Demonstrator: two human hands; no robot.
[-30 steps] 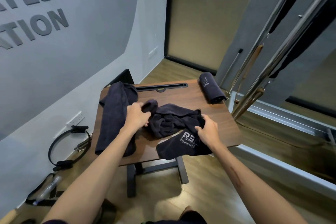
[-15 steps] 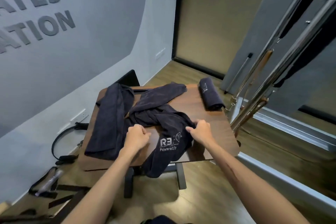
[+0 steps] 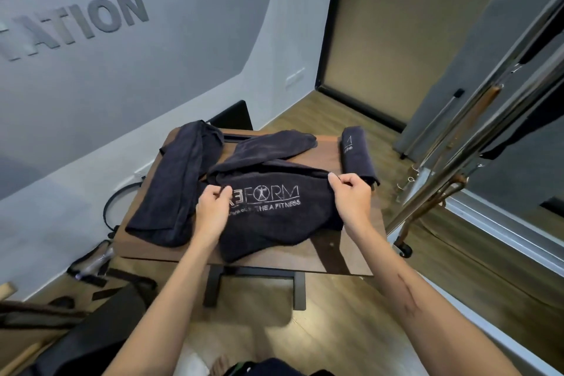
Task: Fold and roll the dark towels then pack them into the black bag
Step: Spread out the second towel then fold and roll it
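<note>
- Wooden table (image 3: 332, 256) is carrying 3 dark towels.
- Logo towel (image 3: 274, 223) is lying spread at centre, near edge drooping over table front.
- Loose towel (image 3: 180, 183) is lying crumpled on left side.
- Rolled towel (image 3: 355, 156) is sitting at far right.
- Left hand (image 3: 210, 207) & right hand (image 3: 351, 195) are each pinching logo towel's top fold.

Three dark towels (image 3: 274, 210), one table (image 3: 345, 256)

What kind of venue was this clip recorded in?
Probably a Pilates or fitness studio. Raised grey wall lettering ends in "ATES" and "ATION", the dark towel with white print reads "FORM" and "FITNESS", and chrome and wood exercise-apparatus poles stand beside the small walnut-topped table.
</note>
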